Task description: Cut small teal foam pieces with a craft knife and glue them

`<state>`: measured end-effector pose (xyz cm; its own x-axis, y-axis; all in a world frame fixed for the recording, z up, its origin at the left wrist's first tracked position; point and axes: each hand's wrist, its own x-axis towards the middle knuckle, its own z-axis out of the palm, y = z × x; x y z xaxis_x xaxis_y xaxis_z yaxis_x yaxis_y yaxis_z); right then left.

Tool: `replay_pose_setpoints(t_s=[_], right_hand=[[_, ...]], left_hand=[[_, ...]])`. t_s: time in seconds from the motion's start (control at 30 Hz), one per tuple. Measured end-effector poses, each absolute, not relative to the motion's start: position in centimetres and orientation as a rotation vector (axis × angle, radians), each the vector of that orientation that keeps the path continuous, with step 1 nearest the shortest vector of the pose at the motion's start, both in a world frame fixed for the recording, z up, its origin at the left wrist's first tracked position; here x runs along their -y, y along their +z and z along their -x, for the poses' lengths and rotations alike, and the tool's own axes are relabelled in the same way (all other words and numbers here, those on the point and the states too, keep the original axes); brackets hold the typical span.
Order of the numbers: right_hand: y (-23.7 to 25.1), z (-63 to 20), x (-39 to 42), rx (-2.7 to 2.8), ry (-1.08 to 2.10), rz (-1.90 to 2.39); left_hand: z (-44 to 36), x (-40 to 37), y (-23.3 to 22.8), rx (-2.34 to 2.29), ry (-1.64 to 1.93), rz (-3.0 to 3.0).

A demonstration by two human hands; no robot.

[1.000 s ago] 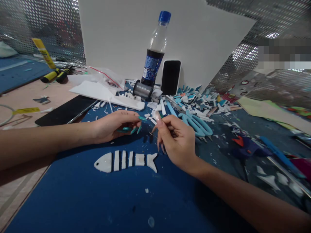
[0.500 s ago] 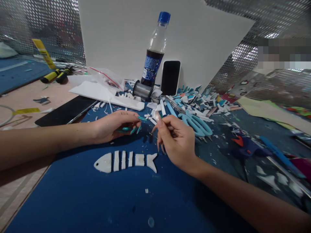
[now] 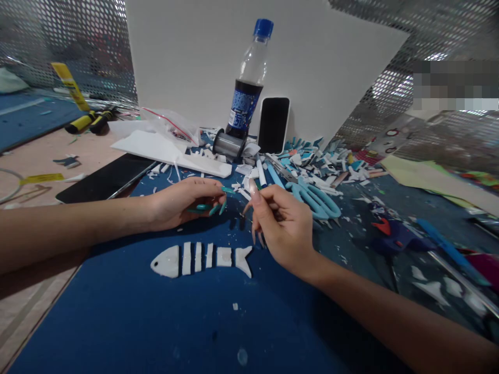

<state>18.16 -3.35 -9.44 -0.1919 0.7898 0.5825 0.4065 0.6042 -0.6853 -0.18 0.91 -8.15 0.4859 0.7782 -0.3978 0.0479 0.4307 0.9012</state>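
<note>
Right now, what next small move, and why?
Probably lower the right hand to the tail piece: six white fish pieces lie in a row with gaps on the blue mat, the tail nearest that hand. Whether the hand holds anything is unclear.

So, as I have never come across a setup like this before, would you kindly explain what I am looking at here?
Certainly. There is no machine here: these are a person's bare hands, seen by one camera worn on that person's head, looking forward and down.

On the blue surface lies a white fish in six separate pieces: a head with a dark eye, three narrow strips, a wider block and a tail. Farther back are a bottle, a spool on its side and a heap of white and blue scraps.

The left hand and right hand are above the fish in the picture, fingers curled. I cannot tell whether they hold anything thin.
</note>
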Motion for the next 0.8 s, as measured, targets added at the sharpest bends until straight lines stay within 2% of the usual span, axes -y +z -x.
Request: replay_pose_setpoints(t_s=[0.8], right_hand=[[-9.47, -18.11, 3.19, 1.808, 0.52, 1.013]], left_hand=[[0.24, -0.96, -8.61, -0.994, 0.601, -1.007]])
